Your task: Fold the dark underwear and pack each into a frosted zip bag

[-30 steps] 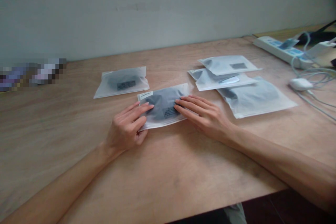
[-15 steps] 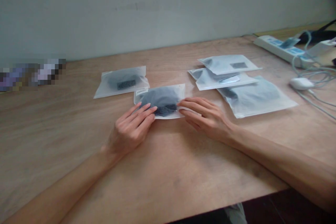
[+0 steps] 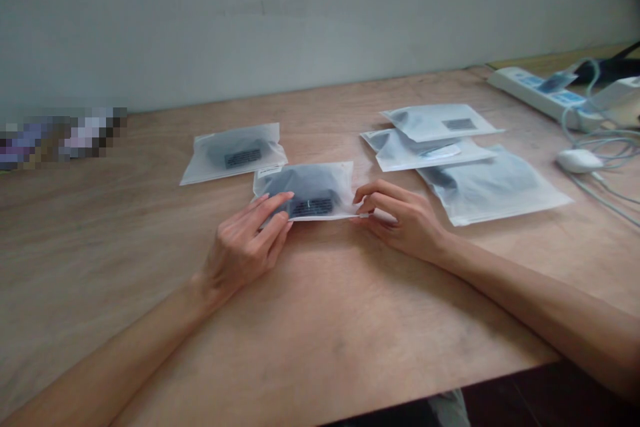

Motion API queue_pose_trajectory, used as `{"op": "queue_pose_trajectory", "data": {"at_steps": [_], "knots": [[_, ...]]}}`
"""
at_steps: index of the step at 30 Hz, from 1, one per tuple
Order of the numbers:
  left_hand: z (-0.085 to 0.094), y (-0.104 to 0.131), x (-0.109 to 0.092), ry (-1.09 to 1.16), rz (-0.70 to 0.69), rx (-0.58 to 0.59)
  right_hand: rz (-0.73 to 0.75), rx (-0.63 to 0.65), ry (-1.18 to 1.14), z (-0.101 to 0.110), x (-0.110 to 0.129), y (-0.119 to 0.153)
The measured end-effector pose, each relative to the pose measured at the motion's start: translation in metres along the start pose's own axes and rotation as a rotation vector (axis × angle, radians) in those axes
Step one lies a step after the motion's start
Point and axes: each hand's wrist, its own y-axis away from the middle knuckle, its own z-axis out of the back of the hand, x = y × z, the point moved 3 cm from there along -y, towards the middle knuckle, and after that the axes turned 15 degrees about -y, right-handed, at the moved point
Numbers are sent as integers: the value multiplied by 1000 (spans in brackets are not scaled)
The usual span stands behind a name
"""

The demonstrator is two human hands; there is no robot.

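A frosted plastic zip bag point(image 3: 320, 180) lies in front of me with something dark inside and a black printed label near its front edge. My left hand point(image 3: 247, 240) grips its front left part, fingers on top and thumb at the near edge. At the front right corner my right hand point(image 3: 403, 217) pinches the bag's edge between thumb and fingers, where a small white piece shows. The near edge is lifted slightly off the wooden table point(image 3: 320, 333). What the dark content is, I cannot make out.
Another frosted bag point(image 3: 233, 153) lies behind to the left. Three more overlap at the right, the front one point(image 3: 500, 187) lowest. A power strip point(image 3: 540, 97) and a white charger point(image 3: 580, 160) with looped cables sit at the far right. Blurred items point(image 3: 65, 137) are at far left.
My right fingers have curled from lying over the bag's right side into a pinch at its front corner. My left hand has closed on the near left edge, which has risen a little.
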Motion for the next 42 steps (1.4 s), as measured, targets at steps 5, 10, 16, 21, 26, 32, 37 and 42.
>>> {"op": "queue_pose_trajectory", "data": {"at_steps": [5, 10, 16, 21, 26, 32, 37, 42], "knots": [[4, -1, -6, 87, -87, -48, 42, 28, 1, -6, 4, 0], [8, -1, -10, 127, -107, -59, 49, 17, 47, -7, 8, 1], [8, -1, -13, 120, -124, -61, 43, 30, 78, -9, 7, 1], [4, -3, -23, 174, -168, -9, 68, 61, 82, -18, 8, 5], [2, -7, -35, 173, -172, 3, 106, 119, -13, -26, 16, 7], [4, -14, -44, 179, -111, -98, 3, 125, -105, -29, 23, 3], [3, -17, -45, 212, -122, -111, 93, 164, -9, -28, 25, 2], [-2, -14, -35, 169, -91, -60, 152, 216, 83, -22, 17, 4]]}}
